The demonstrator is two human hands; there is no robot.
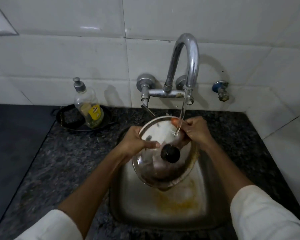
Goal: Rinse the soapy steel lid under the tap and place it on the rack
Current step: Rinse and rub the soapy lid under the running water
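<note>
The round steel lid [156, 168] with a black knob [170, 153] is held tilted over the sink [128, 205], knob side toward me. My left hand [137, 142] grips its left rim, thumb on top. My right hand [196, 130] holds the far right rim, fingers partly behind the lid. Water runs from the curved chrome tap [187, 56] onto the lid's upper right part, beside my right fingers. White foam covers the lid's upper half. No rack is in view.
A nearly empty dish-soap bottle [87, 104] stands in a black pan [68, 118] on the dark granite counter [59, 161] at the back left. A small blue-capped valve [221, 90] sticks out of the tiled wall at the right. Yellow stains mark the sink bottom.
</note>
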